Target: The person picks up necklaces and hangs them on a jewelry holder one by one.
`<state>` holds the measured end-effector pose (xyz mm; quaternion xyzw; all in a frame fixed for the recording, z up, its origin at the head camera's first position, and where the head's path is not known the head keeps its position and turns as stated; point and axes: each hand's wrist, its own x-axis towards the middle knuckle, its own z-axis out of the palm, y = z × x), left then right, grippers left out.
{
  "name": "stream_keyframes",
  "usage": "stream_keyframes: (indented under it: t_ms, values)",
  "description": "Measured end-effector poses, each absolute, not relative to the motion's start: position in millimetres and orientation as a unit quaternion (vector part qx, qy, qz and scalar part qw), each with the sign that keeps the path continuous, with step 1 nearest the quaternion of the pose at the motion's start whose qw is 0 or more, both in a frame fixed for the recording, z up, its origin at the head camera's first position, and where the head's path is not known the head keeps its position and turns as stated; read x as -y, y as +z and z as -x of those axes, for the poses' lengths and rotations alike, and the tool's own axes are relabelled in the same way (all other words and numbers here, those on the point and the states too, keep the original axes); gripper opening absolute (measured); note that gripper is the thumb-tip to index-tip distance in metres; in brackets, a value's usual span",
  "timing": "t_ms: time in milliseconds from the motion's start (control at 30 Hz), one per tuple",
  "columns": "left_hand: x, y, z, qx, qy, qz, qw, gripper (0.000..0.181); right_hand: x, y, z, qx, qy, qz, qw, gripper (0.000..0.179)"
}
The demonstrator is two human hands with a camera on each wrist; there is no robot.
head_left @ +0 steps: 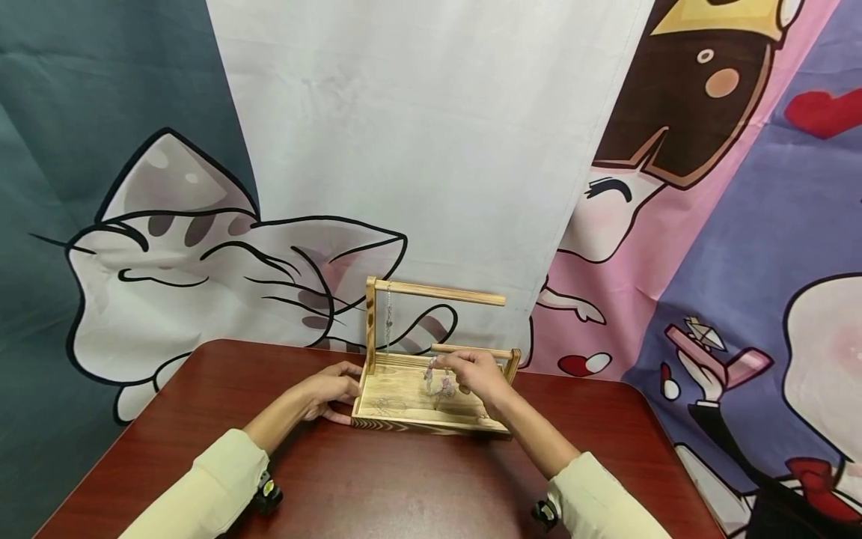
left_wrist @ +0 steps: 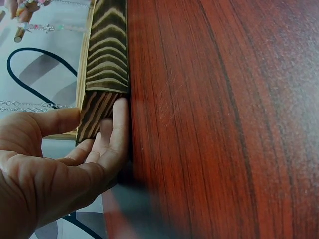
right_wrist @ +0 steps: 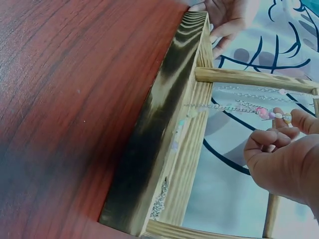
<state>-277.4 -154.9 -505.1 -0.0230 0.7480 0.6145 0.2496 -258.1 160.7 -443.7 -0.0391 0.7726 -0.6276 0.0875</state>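
Observation:
A wooden jewelry stand [head_left: 424,426] with a shallow tray base and two crossbars stands on the table. My left hand [head_left: 331,391] grips its left end, thumb on one side and fingers along the other, as the left wrist view shows. Over the tray, my right hand [head_left: 474,374] pinches a pastel beaded chain [right_wrist: 262,112] between thumb and fingertips. The chain's lower part hangs toward the tray floor. From the upper bar [head_left: 444,293], near the left post, hangs a silver chain [head_left: 388,318].
More silver chain [right_wrist: 159,200] lies in the tray along its front wall. The lower crossbar [head_left: 494,352] sits at the right rear. Under the stand is a dark red table [head_left: 417,479]; a cartoon-printed cloth [head_left: 431,135] hangs right behind it.

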Motion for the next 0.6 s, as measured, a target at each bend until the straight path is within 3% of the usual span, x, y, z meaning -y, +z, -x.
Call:
stream_keyframes:
  t_ms: [600]
  values:
    - [154.4,-506.4,276.2,-0.746,0.617,0.021,0.248,0.06,-173.6,-410.9,255.9,-0.742,-0.66,0.042,0.112,0.03]
